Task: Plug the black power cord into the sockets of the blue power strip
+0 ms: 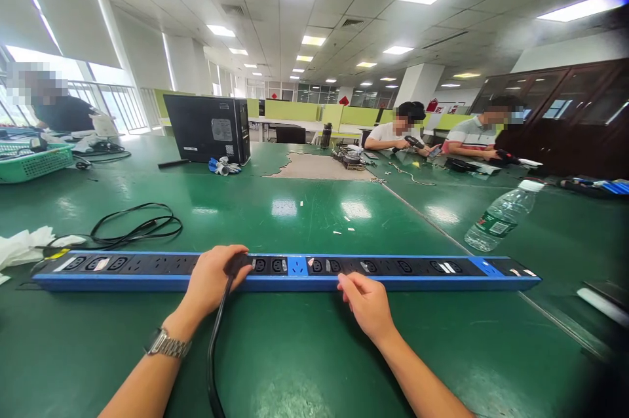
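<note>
A long blue and black power strip [417, 270] lies across the green table [295, 352] in front of me. My left hand [212, 282], with a metal watch on the wrist, is closed on a black plug at a socket left of the strip's middle; its black cable [214, 346] runs back toward me. My right hand [366, 303] rests on the strip's near edge right of the middle, fingers curled against it and holding nothing separate.
A coiled black cable [137, 227] and white rags [22, 244] lie at the left. A tilted plastic water bottle [501, 216] is at the right. Farther back are a black computer case [206, 128], a green basket [32, 162] and seated people working.
</note>
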Available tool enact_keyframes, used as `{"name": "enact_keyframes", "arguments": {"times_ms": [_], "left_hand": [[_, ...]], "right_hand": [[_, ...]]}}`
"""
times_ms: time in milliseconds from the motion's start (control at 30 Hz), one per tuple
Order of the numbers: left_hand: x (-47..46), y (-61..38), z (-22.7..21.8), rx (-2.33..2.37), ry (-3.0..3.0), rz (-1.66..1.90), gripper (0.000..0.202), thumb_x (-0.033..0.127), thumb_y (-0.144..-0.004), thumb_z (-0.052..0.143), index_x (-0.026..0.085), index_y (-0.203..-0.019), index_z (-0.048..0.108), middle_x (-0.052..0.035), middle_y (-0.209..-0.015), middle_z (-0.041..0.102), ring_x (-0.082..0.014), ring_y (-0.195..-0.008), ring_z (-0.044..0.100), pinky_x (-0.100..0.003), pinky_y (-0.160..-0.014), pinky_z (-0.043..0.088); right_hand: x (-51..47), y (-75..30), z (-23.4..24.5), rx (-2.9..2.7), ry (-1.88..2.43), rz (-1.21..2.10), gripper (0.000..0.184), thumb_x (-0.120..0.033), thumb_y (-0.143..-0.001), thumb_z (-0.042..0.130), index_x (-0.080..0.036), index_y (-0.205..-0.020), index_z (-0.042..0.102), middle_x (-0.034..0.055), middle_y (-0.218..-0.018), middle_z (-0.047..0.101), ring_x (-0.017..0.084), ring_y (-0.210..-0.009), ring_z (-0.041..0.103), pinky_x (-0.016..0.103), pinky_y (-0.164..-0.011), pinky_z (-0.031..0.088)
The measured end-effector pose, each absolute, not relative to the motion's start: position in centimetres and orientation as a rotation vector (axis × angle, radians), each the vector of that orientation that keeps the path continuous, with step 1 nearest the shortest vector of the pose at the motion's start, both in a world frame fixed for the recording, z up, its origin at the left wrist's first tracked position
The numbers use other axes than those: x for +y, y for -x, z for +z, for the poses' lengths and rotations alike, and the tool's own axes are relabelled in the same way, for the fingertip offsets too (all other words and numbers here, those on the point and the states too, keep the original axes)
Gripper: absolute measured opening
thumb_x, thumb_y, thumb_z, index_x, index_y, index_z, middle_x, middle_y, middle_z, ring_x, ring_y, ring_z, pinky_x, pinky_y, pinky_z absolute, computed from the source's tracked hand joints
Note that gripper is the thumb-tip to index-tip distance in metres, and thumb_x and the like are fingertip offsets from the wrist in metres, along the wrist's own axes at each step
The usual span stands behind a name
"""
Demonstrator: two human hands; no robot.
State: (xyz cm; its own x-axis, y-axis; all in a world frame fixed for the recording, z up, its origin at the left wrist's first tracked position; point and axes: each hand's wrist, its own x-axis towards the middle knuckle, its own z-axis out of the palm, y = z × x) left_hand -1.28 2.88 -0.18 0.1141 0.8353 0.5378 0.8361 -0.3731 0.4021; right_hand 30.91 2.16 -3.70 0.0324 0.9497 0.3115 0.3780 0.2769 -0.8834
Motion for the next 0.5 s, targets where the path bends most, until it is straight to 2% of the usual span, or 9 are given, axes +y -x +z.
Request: {"name": "enact_keyframes", "arguments": {"times_ms": [267, 400, 500], "left_hand": [[2.6, 0.9, 0.0, -1.807, 2.238, -1.339, 0.032, 0.05, -0.08, 0.06, 0.022, -0.094, 0.068, -0.0039, -0.088, 0.073, -0.0191, -0.08, 0.066, -0.032, -0.079, 0.052], [2.0, 0.2, 1.1, -1.903, 2.062, -1.665, 0.036, 0.052, -0.079, 0.062, 0.023, -0.099, 0.065, -0.0017, -0.094, 0.073, -0.0166, -0.079, 0.068, -0.027, -0.074, 0.053], [1.5, -1.4, 1.4, -1.887, 2.125, -1.676, 0.034, 0.05, -0.08, 0.062, 0.023, -0.1, 0.066, -0.0015, -0.095, 0.073, -0.0166, -0.08, 0.068, -0.027, -0.074, 0.053]], "right_hand": [[2.2, -30.9, -3.7, -1.541, 1.282, 0.722, 0.045, -0.053, -0.085, 0.052, -0.018, -0.059, 0.061, -0.0011, -0.048, 0.05, 0.011, -0.042, 0.044, 0.022, -0.041, 0.034], [2.2, -30.8, -3.6, -1.545, 1.281, 0.722, 0.044, -0.052, -0.085, 0.052, -0.018, -0.059, 0.061, -0.0011, -0.048, 0.05, 0.011, -0.042, 0.045, 0.022, -0.042, 0.034], [2.2, -30.8, -3.6, -1.545, 1.283, 0.718, 0.044, -0.051, -0.085, 0.052, -0.018, -0.059, 0.061, -0.0013, -0.047, 0.05, 0.011, -0.042, 0.044, 0.022, -0.042, 0.034]]}}
